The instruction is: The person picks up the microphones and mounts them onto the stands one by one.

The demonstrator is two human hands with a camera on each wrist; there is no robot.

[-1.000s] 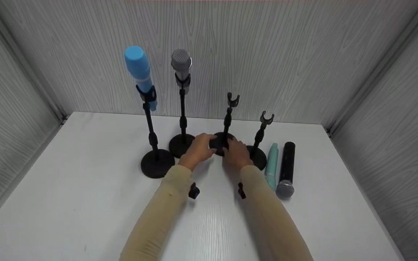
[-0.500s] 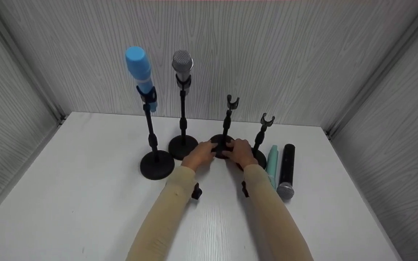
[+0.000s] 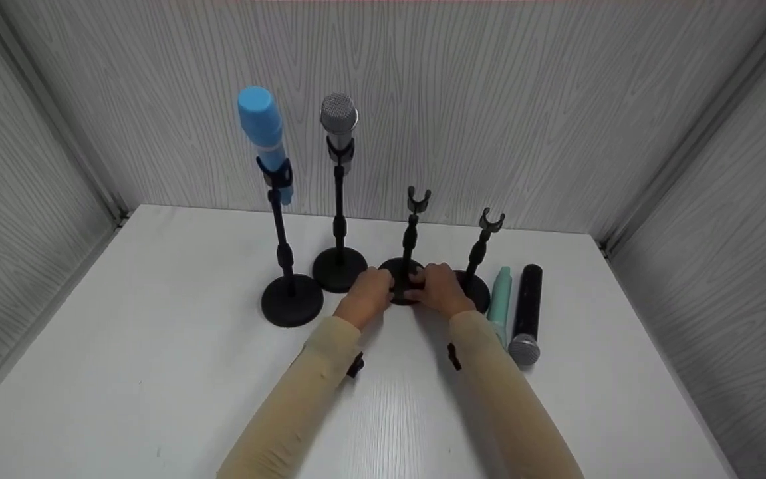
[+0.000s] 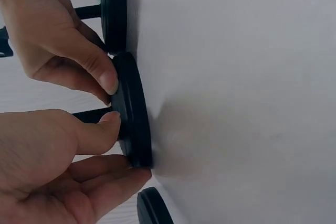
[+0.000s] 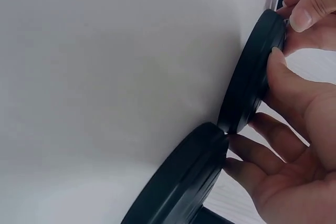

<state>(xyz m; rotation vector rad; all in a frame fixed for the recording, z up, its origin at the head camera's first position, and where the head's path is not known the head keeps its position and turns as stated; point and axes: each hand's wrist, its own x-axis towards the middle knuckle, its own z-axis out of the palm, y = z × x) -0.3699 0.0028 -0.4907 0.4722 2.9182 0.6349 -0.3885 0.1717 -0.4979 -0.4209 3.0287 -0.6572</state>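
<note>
A short black microphone stand [image 3: 410,239] with an open clip on top stands between my hands. My left hand [image 3: 368,297] grips the left edge of its round base [image 4: 135,111], thumb on the upper face and fingers at the rim. From the other side my right hand [image 3: 444,291] holds the same base, thumb on top. In the right wrist view, some right-hand fingers [image 5: 262,153] lie by the gap between this base and the neighbouring base [image 5: 181,177]. That base belongs to a second short stand [image 3: 477,253], also with an open clip, just to the right.
Two taller stands at left bear a blue microphone [image 3: 260,120] and a silver-headed microphone [image 3: 339,116]. Right of the short stands, a mint-green microphone [image 3: 500,296] and a black microphone [image 3: 528,299] lie on the white table [image 3: 157,372]. Grey panels [image 3: 556,120] enclose the back and sides.
Both hands have closed on the base of the left short stand. That stand has shifted toward me and slightly left, while the other stands and lying microphones keep their places.
</note>
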